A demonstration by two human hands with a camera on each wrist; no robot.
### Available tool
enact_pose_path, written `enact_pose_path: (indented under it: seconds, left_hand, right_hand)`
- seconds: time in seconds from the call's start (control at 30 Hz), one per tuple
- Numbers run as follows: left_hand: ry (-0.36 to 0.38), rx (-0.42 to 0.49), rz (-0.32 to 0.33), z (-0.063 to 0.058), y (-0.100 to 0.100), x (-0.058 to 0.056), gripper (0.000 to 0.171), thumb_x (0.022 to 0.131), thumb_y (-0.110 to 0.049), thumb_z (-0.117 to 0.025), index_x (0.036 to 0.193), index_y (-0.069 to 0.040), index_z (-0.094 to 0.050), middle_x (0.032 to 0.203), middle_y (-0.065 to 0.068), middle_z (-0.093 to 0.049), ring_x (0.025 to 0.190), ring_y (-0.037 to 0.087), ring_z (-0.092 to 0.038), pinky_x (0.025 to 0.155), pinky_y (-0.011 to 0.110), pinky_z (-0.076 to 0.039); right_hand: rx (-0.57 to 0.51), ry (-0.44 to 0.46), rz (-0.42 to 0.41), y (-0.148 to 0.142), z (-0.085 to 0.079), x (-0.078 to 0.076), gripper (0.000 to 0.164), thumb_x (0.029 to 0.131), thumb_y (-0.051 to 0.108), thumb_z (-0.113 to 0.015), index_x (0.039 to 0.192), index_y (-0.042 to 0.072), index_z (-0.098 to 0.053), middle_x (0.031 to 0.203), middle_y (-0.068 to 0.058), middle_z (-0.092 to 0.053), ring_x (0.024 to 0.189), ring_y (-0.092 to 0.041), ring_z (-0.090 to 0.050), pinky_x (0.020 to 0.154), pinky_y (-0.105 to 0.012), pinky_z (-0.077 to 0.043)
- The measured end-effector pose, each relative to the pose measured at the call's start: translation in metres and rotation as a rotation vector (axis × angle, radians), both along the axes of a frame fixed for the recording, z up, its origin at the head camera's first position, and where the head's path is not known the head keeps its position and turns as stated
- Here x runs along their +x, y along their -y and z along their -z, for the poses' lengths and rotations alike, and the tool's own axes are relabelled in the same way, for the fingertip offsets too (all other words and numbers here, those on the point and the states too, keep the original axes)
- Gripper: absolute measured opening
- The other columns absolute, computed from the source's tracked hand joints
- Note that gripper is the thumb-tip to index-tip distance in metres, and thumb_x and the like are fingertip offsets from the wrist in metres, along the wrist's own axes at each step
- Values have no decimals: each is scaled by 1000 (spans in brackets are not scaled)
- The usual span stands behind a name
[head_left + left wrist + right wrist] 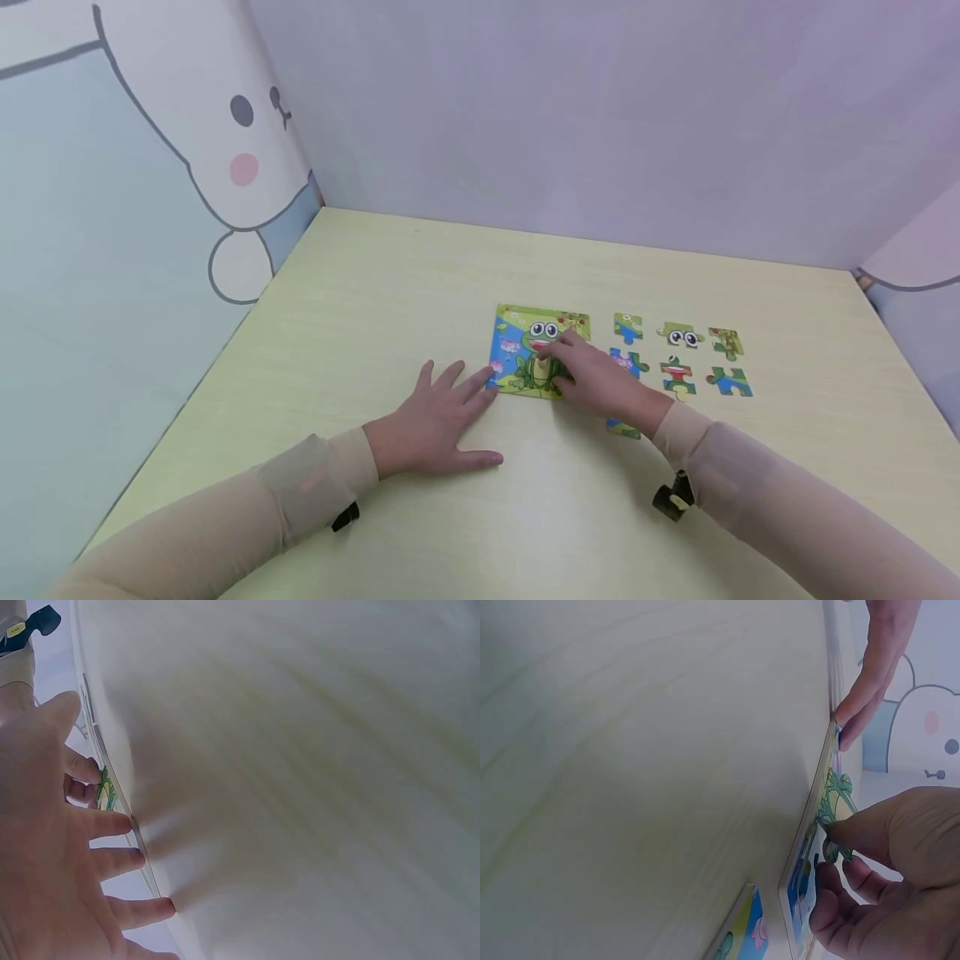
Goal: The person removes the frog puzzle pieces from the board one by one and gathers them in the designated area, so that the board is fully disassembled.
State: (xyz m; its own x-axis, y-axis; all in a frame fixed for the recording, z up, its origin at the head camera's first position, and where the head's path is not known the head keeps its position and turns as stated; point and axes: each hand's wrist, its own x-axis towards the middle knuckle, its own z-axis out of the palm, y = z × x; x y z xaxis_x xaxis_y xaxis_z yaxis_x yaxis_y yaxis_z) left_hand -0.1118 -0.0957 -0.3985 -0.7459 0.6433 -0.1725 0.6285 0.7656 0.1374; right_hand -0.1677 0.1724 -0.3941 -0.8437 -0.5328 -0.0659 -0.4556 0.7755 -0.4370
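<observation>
A square frog jigsaw puzzle [517, 333] lies on the table in the head view. My left hand [431, 429] rests with spread fingers on the table, its fingertips touching the puzzle's left edge. Over the puzzle's lower right part is my right hand [596, 379], its fingers bent. In the right wrist view, thumb and fingers pinch a green puzzle piece [832, 850] just at the puzzle's surface; the hand hides part of it. Beside the board, a loose piece with a pink flower [751, 930] shows in that view.
Right of the puzzle, several loose pieces lie in rows, among them one with frog eyes [681, 336], one with a red mouth [678, 379] and a blue-green one [731, 382]. Another piece [623, 430] lies partly under the right wrist. Walls border the pale table [390, 283].
</observation>
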Motion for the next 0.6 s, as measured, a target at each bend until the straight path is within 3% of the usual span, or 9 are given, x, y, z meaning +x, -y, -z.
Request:
enact_pose_path:
  seconds: [0.6]
  left_hand:
    - [-9, 9, 1, 0, 0, 1, 89, 95, -76, -52, 159, -15, -45, 172, 9, -32, 152, 50, -33, 115, 80, -24]
  right_hand:
    - [-146, 12, -24, -5, -1, 2, 29, 102, -1, -58, 127, 9, -69, 124, -9, -69, 102, -22, -62, 90, -42, -55]
